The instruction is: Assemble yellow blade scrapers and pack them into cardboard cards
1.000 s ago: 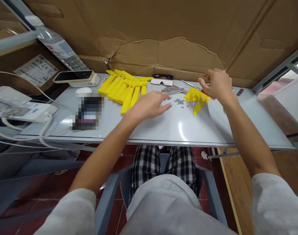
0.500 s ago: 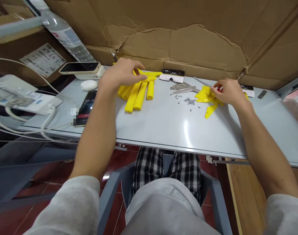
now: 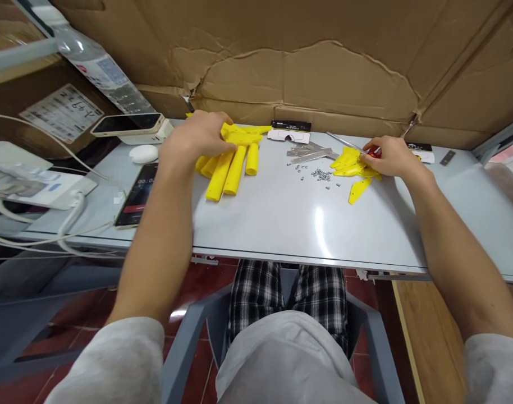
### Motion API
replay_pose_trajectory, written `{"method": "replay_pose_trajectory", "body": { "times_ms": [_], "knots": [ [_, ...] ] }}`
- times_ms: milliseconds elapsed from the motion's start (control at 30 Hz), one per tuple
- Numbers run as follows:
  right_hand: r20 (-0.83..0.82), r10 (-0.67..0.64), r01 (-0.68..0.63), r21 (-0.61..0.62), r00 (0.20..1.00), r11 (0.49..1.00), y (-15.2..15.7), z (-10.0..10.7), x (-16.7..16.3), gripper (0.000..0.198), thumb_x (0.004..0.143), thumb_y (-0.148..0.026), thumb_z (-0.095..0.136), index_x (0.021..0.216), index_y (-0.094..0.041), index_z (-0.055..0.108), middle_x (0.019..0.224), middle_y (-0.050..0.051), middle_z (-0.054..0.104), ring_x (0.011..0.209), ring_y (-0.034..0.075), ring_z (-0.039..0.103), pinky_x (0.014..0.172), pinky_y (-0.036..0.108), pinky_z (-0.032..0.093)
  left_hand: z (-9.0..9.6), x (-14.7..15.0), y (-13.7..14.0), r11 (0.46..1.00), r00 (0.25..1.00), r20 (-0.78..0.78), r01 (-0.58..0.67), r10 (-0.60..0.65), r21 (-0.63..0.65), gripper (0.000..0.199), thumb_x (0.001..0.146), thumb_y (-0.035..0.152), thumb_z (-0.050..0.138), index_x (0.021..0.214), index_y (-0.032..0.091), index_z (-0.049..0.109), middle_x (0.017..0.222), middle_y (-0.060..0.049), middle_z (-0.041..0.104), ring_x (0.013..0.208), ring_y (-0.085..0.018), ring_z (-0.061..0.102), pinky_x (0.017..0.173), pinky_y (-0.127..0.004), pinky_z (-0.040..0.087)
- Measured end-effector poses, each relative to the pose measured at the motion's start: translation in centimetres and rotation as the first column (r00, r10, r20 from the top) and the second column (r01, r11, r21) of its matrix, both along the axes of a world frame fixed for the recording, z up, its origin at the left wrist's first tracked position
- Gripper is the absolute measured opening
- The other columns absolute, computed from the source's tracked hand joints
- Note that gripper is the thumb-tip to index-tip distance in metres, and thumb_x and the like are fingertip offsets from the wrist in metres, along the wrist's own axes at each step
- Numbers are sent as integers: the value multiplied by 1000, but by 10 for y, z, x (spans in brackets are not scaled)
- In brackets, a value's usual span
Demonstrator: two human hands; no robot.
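My left hand (image 3: pixel 201 134) reaches over a pile of yellow hollow handle-like pieces (image 3: pixel 234 171) at the left of the table. Its thumb and a fingertip are apart, with yellow showing between them; the other fingers are hidden. On the right, my right hand (image 3: pixel 391 156) has its fingers closed around the red handle of a screwdriver (image 3: pixel 344 142), whose metal shaft points away to the left. Flat, pointed yellow pieces (image 3: pixel 348 163) lie beneath and beside that hand. Flat metal strips (image 3: pixel 310 152) and a heap of small screws (image 3: pixel 321 174) lie between the hands.
Small black-and-white boxes (image 3: pixel 289 132) stand by the cardboard wall (image 3: pixel 239 73). To the left are a phone (image 3: pixel 135 196), a white earbud case (image 3: pixel 143 154), a water bottle (image 3: pixel 109 73) and a power strip with cables (image 3: pixel 58 185). A small metal plate (image 3: pixel 447 157) lies far right.
My left hand has come down closer to the yellow handle-like pieces. The right hand stays by the flat yellow pieces with the screwdriver. The whole view has shifted slightly.
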State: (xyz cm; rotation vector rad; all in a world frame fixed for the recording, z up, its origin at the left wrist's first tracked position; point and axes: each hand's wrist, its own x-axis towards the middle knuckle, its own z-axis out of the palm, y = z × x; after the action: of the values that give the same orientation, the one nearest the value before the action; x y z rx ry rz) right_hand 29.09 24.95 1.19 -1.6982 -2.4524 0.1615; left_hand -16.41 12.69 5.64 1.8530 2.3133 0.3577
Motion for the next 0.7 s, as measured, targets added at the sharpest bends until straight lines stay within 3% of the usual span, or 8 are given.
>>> {"method": "replay_pose_trajectory", "body": {
  "times_ms": [200,267,333,400,500,567,633,700],
  "knots": [
    [-8,-4,4,-7,1000,1000,0,0,0,45,97,-47,63,132,-21,76,119,11,74,106,26,68,109,47,54,13,16,-12,995,997,-7,-76,77,58,68,86,38,89,148,20,68,124,-14,73,134,-39,59,121,-69,45],
    [-2,-8,8,-16,1000,1000,-1,1,0,48,96,-48,64,133,-21,76,120,12,74,111,29,69,110,48,54,23,23,-22,994,1000,10,3,-4,110,64,86,25,88,146,17,69,111,-10,76,126,-32,65,123,-60,46],
    [-3,-7,7,-21,1000,1000,-2,2,-1,50,95,-49,63,133,-20,76,120,12,74,112,30,69,110,48,54,34,31,-32,959,962,235,72,-139,274,71,84,13,83,152,17,65,102,-4,75,100,-22,71,112,-52,55],
    [-7,10,-10,-13,1000,1000,-3,2,-2,50,95,-49,62,133,-19,76,119,13,74,111,29,69,109,48,55,43,40,-41,912,790,533,76,-302,404,80,79,16,88,155,23,63,99,-1,73,95,-18,70,106,-48,58],
    [-14,33,-33,2,999,999,-4,0,-2,50,94,-48,62,131,-19,76,117,13,75,107,28,68,106,47,55,47,57,-46,896,431,795,83,-427,436,70,66,21,96,132,26,75,98,1,69,86,-14,65,98,-43,61],
    [-24,42,-42,7,999,999,-3,-2,-2,50,95,-48,61,131,-18,76,117,13,75,106,27,68,106,47,55,41,74,-43,923,281,879,95,-384,373,49,62,20,96,107,21,77,91,1,65,79,-13,62,81,-33,63],
    [-43,58,-57,17,997,998,-4,-2,-3,49,98,-50,56,130,-19,77,118,13,74,104,26,67,106,47,55,28,94,-37,968,107,963,54,-248,244,33,64,15,92,87,21,70,81,1,60,72,-11,57,66,-26,59],
    [-67,77,-75,26,995,997,-7,0,-3,51,101,-54,50,128,-21,78,121,13,74,104,25,67,107,48,54,10,115,-31,995,20,994,8,-103,103,23,76,10,83,80,19,62,76,0,55,67,-9,55,64,-24,57]
  ]
}}
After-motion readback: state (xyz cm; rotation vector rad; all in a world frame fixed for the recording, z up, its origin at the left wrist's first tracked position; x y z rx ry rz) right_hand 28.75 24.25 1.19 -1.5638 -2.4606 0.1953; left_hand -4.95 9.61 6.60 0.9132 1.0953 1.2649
